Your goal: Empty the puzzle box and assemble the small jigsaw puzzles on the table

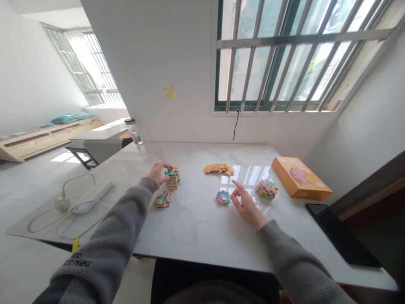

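White marble worktop (196, 223) carries five lots of jigsaw pieces, all around mid-top. Left hand (159, 173): half curled, fingertips at the left side of the tall stack (173, 178); can't tell if it's gripping. Low pile (162, 199) sits just below that stack, toward the front edge, clear of the hand. Right hand (248, 207): open, fingers spread, index out, holding nothing. Small pile (223, 196) lies just left of its fingers, seemingly not touching. Loose heap (266, 188) is just beyond the fingertips to the right. Flat curved strip of pieces (219, 169) lies toward the back edge, between the two hands. Orange box (300, 178) sits angled near the right edge, pink picture on top. Clear bottle (134, 131) stands at the back-left corner. Black slab (341, 234) lies along the right edge. White power strip (91, 196) lies off the left edge, cables trailing.
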`<state>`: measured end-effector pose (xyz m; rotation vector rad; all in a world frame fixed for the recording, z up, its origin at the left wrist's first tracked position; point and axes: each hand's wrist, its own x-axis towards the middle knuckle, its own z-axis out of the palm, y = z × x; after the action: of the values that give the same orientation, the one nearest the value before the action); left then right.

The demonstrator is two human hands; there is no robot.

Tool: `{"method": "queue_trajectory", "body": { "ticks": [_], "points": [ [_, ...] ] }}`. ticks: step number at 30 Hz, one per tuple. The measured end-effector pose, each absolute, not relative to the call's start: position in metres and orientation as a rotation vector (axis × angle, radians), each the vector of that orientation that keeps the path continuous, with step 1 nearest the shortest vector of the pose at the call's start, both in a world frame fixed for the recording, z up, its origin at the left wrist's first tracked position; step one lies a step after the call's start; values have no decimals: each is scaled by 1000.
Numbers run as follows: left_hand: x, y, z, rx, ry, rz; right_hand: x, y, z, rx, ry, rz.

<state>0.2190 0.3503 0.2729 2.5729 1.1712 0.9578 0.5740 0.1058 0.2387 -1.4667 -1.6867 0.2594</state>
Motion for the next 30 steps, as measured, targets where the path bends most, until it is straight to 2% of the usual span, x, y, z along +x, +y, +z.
{"method": "queue_trajectory", "body": {
  "ticks": [7,16,25,30],
  "points": [
    [217,355,264,2598,1170,941,575,106,238,-1479,-1745,190],
    [255,311,287,2703,971,1282,580,112,230,-1487,-1910,132],
    [343,232,276,2808,603,883,583,117,222,-1489,-1866,166],
    [376,216,247,2721,516,933,584,117,226,-1448,-1802,152]
  ]
}}
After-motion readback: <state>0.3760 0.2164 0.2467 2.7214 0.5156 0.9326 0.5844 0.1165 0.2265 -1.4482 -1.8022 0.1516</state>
